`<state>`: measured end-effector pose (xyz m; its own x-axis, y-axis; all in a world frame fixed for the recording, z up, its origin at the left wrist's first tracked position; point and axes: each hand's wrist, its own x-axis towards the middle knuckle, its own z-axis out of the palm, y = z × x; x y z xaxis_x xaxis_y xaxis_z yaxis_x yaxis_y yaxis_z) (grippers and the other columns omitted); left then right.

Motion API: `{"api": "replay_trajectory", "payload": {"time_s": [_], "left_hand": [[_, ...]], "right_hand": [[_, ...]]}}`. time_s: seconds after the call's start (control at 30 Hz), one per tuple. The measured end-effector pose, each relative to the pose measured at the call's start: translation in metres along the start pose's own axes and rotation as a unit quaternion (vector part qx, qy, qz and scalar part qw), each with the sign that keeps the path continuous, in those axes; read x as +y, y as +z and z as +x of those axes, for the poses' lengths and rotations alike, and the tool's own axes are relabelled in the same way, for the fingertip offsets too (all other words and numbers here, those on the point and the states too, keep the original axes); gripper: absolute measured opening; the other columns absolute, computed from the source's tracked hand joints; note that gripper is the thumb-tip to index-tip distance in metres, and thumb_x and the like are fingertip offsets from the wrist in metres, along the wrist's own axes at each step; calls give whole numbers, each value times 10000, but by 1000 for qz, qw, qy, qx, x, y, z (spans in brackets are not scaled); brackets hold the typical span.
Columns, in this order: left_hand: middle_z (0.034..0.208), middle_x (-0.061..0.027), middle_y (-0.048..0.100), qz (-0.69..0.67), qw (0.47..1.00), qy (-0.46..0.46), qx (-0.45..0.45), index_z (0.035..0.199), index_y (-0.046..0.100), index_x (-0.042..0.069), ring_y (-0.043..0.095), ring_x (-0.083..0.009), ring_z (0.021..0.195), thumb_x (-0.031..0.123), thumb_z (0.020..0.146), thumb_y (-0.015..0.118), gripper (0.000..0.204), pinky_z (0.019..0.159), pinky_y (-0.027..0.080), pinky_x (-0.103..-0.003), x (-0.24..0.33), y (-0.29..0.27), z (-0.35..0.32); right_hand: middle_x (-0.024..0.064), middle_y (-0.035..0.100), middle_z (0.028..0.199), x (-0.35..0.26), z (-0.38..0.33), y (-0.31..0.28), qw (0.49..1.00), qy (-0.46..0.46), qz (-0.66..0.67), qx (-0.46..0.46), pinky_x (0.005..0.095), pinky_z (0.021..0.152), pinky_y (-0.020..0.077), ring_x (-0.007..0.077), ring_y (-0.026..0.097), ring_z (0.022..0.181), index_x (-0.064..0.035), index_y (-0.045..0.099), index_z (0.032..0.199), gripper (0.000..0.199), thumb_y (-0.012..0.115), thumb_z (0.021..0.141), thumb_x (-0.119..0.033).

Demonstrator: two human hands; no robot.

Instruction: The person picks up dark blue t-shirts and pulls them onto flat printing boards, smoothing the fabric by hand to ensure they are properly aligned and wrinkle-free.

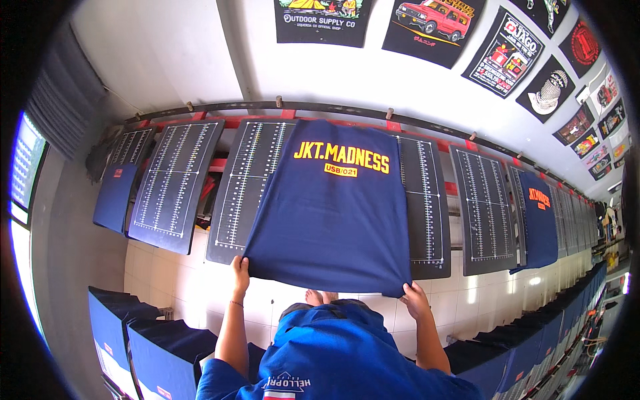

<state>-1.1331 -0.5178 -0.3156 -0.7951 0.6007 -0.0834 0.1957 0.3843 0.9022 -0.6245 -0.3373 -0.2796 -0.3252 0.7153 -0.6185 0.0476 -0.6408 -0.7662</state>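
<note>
A navy T-shirt (330, 220) with yellow and orange lettering near its far end lies across dark boards in front of me. My left hand (240, 268) pinches its near left corner, and my right hand (415, 299) pinches its near right corner. The near edge is held taut between them, out past the boards. White ruler-like markings cover the board on the left (241, 180) and the board on the right (425, 213), both partly hidden under the cloth.
Similar marked boards (175, 180) continue along a red and black rail (333, 105). Another navy shirt (539, 220) lies on a board to the right. Behind me, navy shirts (155, 353) drape over a second row. Printed dark panels (507, 50) hang on the wall.
</note>
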Motion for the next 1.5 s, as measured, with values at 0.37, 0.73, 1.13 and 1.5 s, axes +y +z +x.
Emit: {"api": "replay_trajectory", "payload": {"time_s": [0.37,0.73,1.13,1.5], "left_hand": [[750,-136,484,201,967,-15,156,911,482,-4,473,-252,688,136,943,510,146,661,411,-385,-40,-8,-32],[958,-143,582,343,931,119,-36,950,588,38,590,-325,935,217,855,627,206,823,495,-410,101,88,161],[1023,-226,564,142,987,76,25,1102,433,7,577,-418,938,4,791,513,321,789,483,-474,106,77,239],[834,-111,539,122,973,104,168,927,560,24,522,-202,680,-21,794,541,142,566,435,-299,-31,-111,147]], "right_hand": [[178,677,1012,52,42,-63,796,15,-596,-103,381,825,494,313,649,911,7,671,996,389,635,837,-346],[99,668,760,-99,87,115,824,-96,-552,86,318,652,494,170,640,704,5,647,914,282,631,871,-274],[162,682,918,-36,33,186,880,-20,-467,92,353,782,506,263,662,880,6,648,948,290,665,848,-266],[155,684,880,-55,118,347,859,-154,-478,-103,335,750,522,247,676,811,5,629,960,267,661,862,-241]]}}
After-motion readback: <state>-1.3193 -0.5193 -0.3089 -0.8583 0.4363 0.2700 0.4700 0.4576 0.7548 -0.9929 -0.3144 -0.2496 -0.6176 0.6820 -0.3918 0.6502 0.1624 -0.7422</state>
